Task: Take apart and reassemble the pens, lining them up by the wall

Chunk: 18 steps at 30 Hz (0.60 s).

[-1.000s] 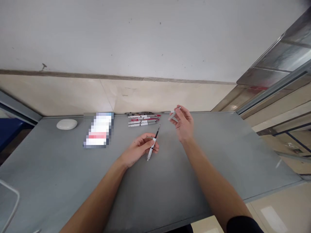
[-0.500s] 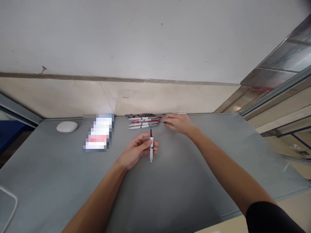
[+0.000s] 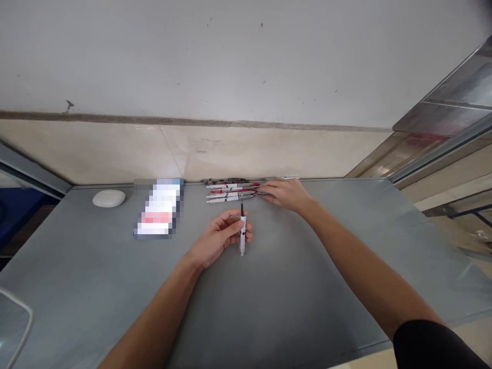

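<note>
My left hand (image 3: 221, 236) is closed around a white pen (image 3: 242, 238), held upright in the view. Its dark grip end points toward the wall, and a thin refill tip seems to stick out there. Several white and red pens (image 3: 225, 195) lie side by side on the grey table, just beyond the held pen. To their right, my right hand (image 3: 286, 195) rests low over the table with fingers drawn together near the pens' tips. A small dark piece shows at its fingertips, too small to name. Behind this hand, a whitish slender item (image 3: 290, 178) lies along the wall, partly hidden.
On the left of the grey table (image 3: 292, 287) lie a white rounded mouse-like object (image 3: 109, 198) and a phone (image 3: 159, 207) with a blurred screen. A white cable or bar (image 3: 28, 323) curves in at the lower left. The tiled wall (image 3: 269, 151) borders the back edge.
The view has shifted slightly. My right fingertips have come in closer to the pens' tips. My left hand keeps the same hold on the white pen.
</note>
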Tool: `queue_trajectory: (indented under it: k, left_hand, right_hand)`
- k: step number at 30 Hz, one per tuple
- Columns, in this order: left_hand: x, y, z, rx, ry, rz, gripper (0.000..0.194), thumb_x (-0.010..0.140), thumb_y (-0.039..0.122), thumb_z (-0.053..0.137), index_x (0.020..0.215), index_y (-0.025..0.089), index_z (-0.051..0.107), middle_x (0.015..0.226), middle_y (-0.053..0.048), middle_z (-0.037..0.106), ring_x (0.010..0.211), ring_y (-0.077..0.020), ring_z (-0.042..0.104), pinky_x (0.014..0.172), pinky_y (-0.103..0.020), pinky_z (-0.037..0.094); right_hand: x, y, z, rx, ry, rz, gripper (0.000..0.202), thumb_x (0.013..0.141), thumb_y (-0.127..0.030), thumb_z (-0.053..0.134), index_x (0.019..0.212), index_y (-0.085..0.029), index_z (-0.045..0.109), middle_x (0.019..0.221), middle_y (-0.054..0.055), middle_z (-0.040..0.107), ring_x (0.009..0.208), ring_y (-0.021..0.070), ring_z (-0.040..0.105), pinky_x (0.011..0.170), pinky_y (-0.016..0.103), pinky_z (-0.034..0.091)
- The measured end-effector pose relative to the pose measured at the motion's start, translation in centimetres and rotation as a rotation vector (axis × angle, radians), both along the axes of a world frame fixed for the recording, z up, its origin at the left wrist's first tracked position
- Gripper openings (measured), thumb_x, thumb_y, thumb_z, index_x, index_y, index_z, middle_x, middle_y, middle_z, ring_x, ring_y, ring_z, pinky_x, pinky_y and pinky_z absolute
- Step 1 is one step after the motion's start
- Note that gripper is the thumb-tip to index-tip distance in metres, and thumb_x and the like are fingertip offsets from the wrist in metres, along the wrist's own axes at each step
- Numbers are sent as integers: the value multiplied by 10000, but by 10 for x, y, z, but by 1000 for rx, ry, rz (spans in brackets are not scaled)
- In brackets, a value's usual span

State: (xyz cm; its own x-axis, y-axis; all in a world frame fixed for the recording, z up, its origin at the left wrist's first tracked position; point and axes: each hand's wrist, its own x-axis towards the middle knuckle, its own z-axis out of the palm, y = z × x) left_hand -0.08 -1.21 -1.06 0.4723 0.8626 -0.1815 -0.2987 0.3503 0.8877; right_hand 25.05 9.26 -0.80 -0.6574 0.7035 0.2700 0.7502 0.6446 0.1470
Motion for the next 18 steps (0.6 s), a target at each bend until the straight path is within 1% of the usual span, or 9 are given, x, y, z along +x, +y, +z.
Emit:
queue_trajectory:
  k: [8,13,16,18]
  left_hand:
    - [0,0,-1,-1,-1,2,295,842,360,694,1085,218,605,921,-41,684,783,-174,671,765,-338,507]
    - [-1,0,0,10,-2,-5,284,855,351,681,1094,219,604,922,-40,679,790,-174,669,756,-331,505]
    - [-1,0,0,14,-6,-13,268,869,340,667,1098,217,602,925,-39,676,794,-173,669,770,-334,503]
    - [-1,0,-1,15,-10,-15,265,871,339,665,1099,218,602,927,-37,674,797,-170,667,785,-339,503]
  right_hand:
    - [-1,-3,5,-37,0,-33,292,960,-342,452,1132,-333,688,1151,-16,725,991,160,641,536,276,317]
    - [1,-4,9,-31,-11,-40,272,955,-348,472,1124,-339,685,1152,-24,725,996,164,642,527,279,308]
    - [1,-6,13,-51,5,-61,261,946,-354,491,1115,-337,688,1147,-18,727,1001,173,642,532,273,330]
    - [-1,-10,17,-74,71,-77,252,937,-364,508,1106,-339,695,1151,-16,725,1002,176,647,549,267,364]
